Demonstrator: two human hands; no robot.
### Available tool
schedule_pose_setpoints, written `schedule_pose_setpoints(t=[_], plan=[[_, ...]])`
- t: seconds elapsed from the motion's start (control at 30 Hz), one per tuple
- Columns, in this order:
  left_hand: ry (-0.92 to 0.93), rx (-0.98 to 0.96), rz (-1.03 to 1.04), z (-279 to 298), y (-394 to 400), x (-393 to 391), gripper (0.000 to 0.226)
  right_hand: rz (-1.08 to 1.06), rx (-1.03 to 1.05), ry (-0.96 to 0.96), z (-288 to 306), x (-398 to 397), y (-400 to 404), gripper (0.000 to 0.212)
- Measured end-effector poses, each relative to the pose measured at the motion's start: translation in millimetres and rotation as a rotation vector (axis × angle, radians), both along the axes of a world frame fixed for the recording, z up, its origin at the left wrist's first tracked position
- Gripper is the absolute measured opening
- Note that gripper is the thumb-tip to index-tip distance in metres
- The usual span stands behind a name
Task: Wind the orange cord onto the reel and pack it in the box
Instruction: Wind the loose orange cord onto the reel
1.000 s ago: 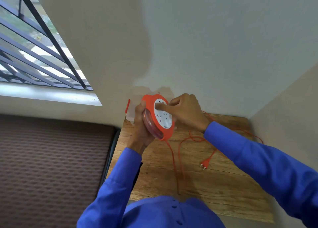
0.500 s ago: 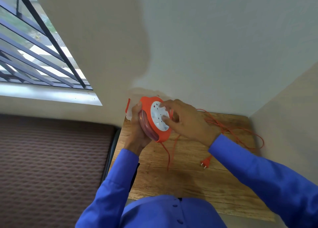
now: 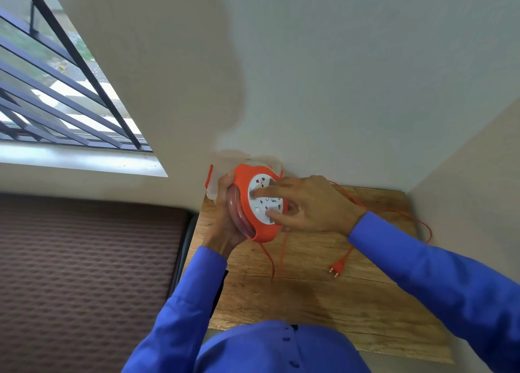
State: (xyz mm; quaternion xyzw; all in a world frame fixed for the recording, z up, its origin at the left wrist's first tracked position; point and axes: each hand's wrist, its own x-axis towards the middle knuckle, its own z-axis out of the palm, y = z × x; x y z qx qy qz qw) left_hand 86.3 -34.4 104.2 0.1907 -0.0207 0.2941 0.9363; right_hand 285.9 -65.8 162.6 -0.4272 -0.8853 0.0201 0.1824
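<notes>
An orange reel (image 3: pixel 263 232) with a white socket face is held upright above the far left of the wooden table (image 3: pixel 309 302). My left hand (image 3: pixel 226 220) grips its clear back from the left. My right hand (image 3: pixel 306 204) lies across the white face, fingertips pressed on it. The orange cord (image 3: pixel 422 220) trails loose over the table's right side, and two strands hang from the reel's underside. Its plug (image 3: pixel 336 268) lies on the wood. A clear box (image 3: pixel 212 187) with red clips stands behind the reel against the wall, mostly hidden.
The table sits in a corner, with walls (image 3: pixel 365 91) behind and to the right. A brown patterned mattress (image 3: pixel 84 274) lies to the left. A barred window (image 3: pixel 56 91) is at the upper left.
My right hand has turned on the reel's face, fingers swinging from its top to its lower left. The loose cord has shortened and the plug has slid slightly toward the reel.
</notes>
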Motion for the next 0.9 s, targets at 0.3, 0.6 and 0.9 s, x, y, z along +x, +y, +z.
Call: schedule_pose_setpoints(t=[0.3, 0.6, 0.9], plan=[[0.25, 0.036, 0.167, 6, -5, 3, 0.084, -0.155, -0.157, 0.094, 1, -6, 2, 0.06], [0.514, 0.07, 0.438, 27, -11, 12, 0.13, -0.657, -0.206, 0.153, 9, -34, 6, 0.074], [0.484, 0.164, 0.482, 27, -11, 8, 0.083, -0.676, -0.626, 0.575, 13, -33, 3, 0.075]])
